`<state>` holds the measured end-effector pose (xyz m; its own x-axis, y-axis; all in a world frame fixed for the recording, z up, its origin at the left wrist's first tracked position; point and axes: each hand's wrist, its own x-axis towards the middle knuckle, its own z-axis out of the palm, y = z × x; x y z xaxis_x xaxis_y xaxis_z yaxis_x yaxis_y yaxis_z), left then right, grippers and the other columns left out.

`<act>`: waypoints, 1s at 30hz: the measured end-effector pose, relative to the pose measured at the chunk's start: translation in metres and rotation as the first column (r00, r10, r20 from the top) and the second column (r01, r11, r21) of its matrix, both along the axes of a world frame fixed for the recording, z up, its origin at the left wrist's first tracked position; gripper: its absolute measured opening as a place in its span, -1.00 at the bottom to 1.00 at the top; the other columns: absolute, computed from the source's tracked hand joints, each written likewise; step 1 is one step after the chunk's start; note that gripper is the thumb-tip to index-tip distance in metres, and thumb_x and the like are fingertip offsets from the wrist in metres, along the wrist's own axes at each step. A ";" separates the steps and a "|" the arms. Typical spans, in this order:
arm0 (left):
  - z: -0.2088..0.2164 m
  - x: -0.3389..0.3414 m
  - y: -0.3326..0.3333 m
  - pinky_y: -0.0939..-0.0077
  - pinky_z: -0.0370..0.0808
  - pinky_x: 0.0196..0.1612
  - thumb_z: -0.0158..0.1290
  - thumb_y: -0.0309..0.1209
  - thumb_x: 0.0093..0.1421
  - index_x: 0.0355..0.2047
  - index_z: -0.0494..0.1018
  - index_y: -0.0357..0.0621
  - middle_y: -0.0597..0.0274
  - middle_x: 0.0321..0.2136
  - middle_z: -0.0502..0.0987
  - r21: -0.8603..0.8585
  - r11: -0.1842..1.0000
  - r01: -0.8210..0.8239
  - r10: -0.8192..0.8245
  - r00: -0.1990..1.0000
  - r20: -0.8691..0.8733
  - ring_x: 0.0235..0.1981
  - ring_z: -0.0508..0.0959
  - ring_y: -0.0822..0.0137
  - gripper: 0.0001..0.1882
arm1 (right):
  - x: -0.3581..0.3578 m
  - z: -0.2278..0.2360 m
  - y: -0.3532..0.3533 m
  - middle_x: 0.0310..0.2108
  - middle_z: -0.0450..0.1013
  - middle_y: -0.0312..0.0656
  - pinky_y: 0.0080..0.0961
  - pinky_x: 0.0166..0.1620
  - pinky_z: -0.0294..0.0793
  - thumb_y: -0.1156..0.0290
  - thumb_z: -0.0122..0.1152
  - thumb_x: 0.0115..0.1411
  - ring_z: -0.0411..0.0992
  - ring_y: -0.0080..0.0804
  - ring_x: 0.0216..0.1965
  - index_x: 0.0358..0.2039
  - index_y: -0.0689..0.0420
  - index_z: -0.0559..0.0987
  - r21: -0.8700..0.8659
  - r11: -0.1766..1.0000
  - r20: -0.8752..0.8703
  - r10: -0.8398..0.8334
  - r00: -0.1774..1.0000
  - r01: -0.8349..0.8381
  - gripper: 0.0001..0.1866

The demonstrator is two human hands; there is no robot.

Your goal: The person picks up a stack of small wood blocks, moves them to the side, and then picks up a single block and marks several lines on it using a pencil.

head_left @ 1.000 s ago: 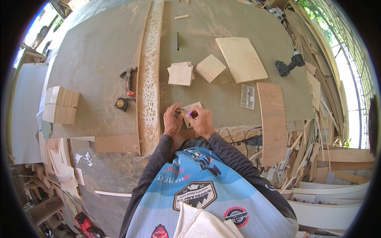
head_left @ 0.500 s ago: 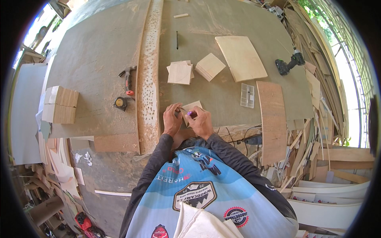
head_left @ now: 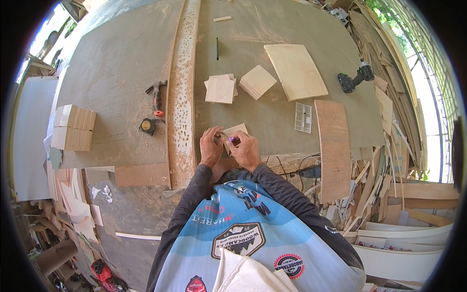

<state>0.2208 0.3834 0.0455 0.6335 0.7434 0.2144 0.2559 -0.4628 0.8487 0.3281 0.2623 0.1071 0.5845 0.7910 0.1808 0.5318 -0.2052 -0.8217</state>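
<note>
A thin, pale wooden square (head_left: 238, 129) lies at the near edge of the workbench, between my hands. My right hand (head_left: 246, 152) is closed around a small purple tool (head_left: 234, 140), mostly covered by the fingers, with its tip over the wood. On the left side of the square, my left hand (head_left: 210, 150) has its fingers curled and pressed together. Something thin and dark shows by those fingertips, too small to name. Farther in stand two stacks of similar squares, a loose stack (head_left: 220, 89) and a neater stack (head_left: 258, 82).
On the bench lie a hammer (head_left: 156, 99), a tape measure (head_left: 147, 127), a clear compartment box (head_left: 303, 118), a cordless drill (head_left: 355, 77), a black pen (head_left: 217, 49) and a larger wooden panel (head_left: 296, 72). A block stack (head_left: 74, 128) stands left. A sawdust-covered strip (head_left: 182, 97) runs lengthwise.
Both hands stay almost in place over the wooden square. The right hand and purple tool shift very slightly; everything else on the bench stays put.
</note>
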 end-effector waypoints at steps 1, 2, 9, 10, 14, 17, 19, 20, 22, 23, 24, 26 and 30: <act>0.000 0.000 0.000 0.26 0.54 -0.03 0.15 -0.66 -0.03 -0.05 0.60 -0.22 0.10 -0.24 0.65 0.000 1.000 -0.002 0.002 1.000 0.001 -0.23 0.60 0.13 -0.55 | 0.000 0.000 0.000 -0.36 0.61 0.06 -0.26 -0.29 0.61 0.45 0.44 0.15 0.64 -0.06 -0.37 -0.28 0.29 0.59 0.000 1.000 -0.001 -0.002 1.000 0.002 -0.77; 0.000 0.000 -0.001 0.26 0.54 -0.03 0.14 -0.66 -0.03 -0.05 0.60 -0.22 0.10 -0.23 0.65 -0.001 1.000 -0.003 0.003 1.000 0.002 -0.23 0.60 0.13 -0.55 | 0.000 0.000 0.000 -0.36 0.61 0.06 -0.26 -0.29 0.61 0.45 0.43 0.15 0.64 -0.05 -0.37 -0.28 0.29 0.59 0.001 1.000 -0.001 -0.003 1.000 0.003 -0.77; 0.000 0.000 0.000 0.26 0.54 -0.02 0.14 -0.67 -0.03 -0.03 0.59 -0.23 0.09 -0.22 0.65 0.006 1.000 -0.003 0.003 1.000 0.006 -0.23 0.60 0.12 -0.53 | 0.002 -0.001 0.001 -0.36 0.61 0.06 -0.26 -0.31 0.62 0.46 0.43 0.15 0.63 -0.04 -0.38 -0.28 0.29 0.58 0.001 1.000 0.007 0.017 1.000 -0.017 -0.79; 0.001 0.000 0.000 0.26 0.54 -0.02 0.14 -0.68 -0.03 -0.03 0.59 -0.23 0.09 -0.22 0.65 0.005 1.000 -0.001 0.001 1.000 0.007 -0.23 0.60 0.12 -0.52 | 0.003 -0.002 0.002 -0.36 0.61 0.06 -0.26 -0.31 0.62 0.46 0.42 0.15 0.63 -0.04 -0.38 -0.29 0.29 0.59 0.006 1.000 0.014 0.017 1.000 -0.018 -0.79; 0.003 0.002 -0.002 0.27 0.54 -0.01 0.14 -0.68 -0.04 -0.01 0.58 -0.23 0.09 -0.21 0.65 0.007 1.000 0.000 0.000 1.000 0.002 -0.22 0.59 0.12 -0.50 | 0.008 -0.004 0.001 -0.37 0.59 0.05 -0.24 -0.32 0.59 0.47 0.42 0.15 0.61 -0.03 -0.39 -0.29 0.27 0.58 0.006 1.000 0.032 0.030 0.999 -0.030 -0.80; 0.002 0.001 -0.002 0.25 0.54 -0.01 0.15 -0.68 -0.04 0.01 0.57 -0.23 0.09 -0.20 0.64 -0.002 1.000 0.001 -0.001 1.000 -0.007 -0.21 0.58 0.11 -0.49 | 0.014 -0.006 0.003 -0.38 0.57 0.04 -0.21 -0.31 0.56 0.47 0.42 0.14 0.58 -0.01 -0.38 -0.28 0.25 0.57 0.009 0.999 0.091 0.049 0.995 -0.050 -0.79; 0.001 0.001 -0.001 0.24 0.53 -0.01 0.14 -0.68 -0.04 0.02 0.56 -0.23 0.09 -0.20 0.64 0.027 1.000 0.004 -0.004 1.000 -0.016 -0.21 0.57 0.10 -0.47 | 0.021 -0.004 0.003 -0.39 0.56 0.03 -0.21 -0.30 0.54 0.47 0.41 0.14 0.57 0.00 -0.37 -0.28 0.24 0.57 0.011 0.995 0.092 0.096 0.991 -0.097 -0.80; 0.000 0.000 -0.001 0.23 0.53 0.00 0.14 -0.69 -0.04 0.03 0.55 -0.23 0.09 -0.20 0.64 0.042 0.999 0.005 -0.004 1.000 -0.021 -0.21 0.57 0.09 -0.47 | 0.026 -0.002 0.004 -0.39 0.56 0.03 -0.20 -0.30 0.54 0.47 0.41 0.14 0.56 0.00 -0.36 -0.28 0.23 0.56 0.012 0.993 0.092 0.120 0.989 -0.121 -0.80; -0.001 0.000 -0.001 0.22 0.53 0.00 0.14 -0.70 -0.04 0.04 0.54 -0.23 0.09 -0.20 0.63 0.038 0.999 0.012 -0.011 1.000 -0.013 -0.20 0.57 0.09 -0.46 | 0.037 -0.005 0.006 -0.38 0.56 0.02 -0.21 -0.30 0.54 0.47 0.41 0.15 0.57 0.00 -0.35 -0.28 0.23 0.57 0.003 0.985 0.112 0.173 0.979 -0.175 -0.80; -0.002 0.001 -0.001 0.22 0.53 0.00 0.14 -0.71 -0.04 0.04 0.54 -0.23 0.08 -0.20 0.63 0.037 0.999 0.016 -0.016 1.000 -0.008 -0.20 0.57 0.09 -0.45 | 0.043 -0.005 0.008 -0.37 0.56 0.02 -0.21 -0.30 0.54 0.47 0.41 0.15 0.57 0.00 -0.34 -0.27 0.22 0.57 -0.002 0.980 0.122 0.199 0.972 -0.200 -0.80; -0.003 0.001 -0.001 0.22 0.53 0.00 0.14 -0.70 -0.04 0.03 0.55 -0.22 0.10 -0.21 0.64 0.043 0.999 0.009 -0.009 1.000 -0.002 -0.21 0.57 0.10 -0.46 | 0.050 -0.006 0.009 -0.37 0.57 0.02 -0.22 -0.29 0.54 0.48 0.41 0.15 0.57 -0.01 -0.34 -0.27 0.22 0.57 -0.008 0.974 0.135 0.224 0.965 -0.225 -0.80; -0.004 0.001 -0.001 0.24 0.54 0.00 0.15 -0.69 -0.04 0.01 0.55 -0.20 0.12 -0.24 0.65 0.055 0.998 -0.006 0.006 1.000 0.009 -0.24 0.59 0.13 -0.48 | 0.062 -0.001 0.014 -0.36 0.57 0.01 -0.23 -0.28 0.54 0.48 0.41 0.14 0.58 -0.02 -0.33 -0.26 0.22 0.57 -0.020 0.961 0.158 0.275 0.948 -0.276 -0.80; -0.005 0.002 -0.001 0.24 0.54 0.00 0.17 -0.68 -0.04 0.03 0.55 -0.20 0.12 -0.23 0.66 0.035 0.999 -0.017 0.017 1.000 0.003 -0.23 0.59 0.13 -0.46 | 0.083 0.003 0.026 -0.36 0.59 -0.01 -0.26 -0.27 0.55 0.50 0.44 0.11 0.59 -0.07 -0.33 -0.26 0.22 0.58 -0.078 0.930 0.160 0.368 0.916 -0.360 -0.78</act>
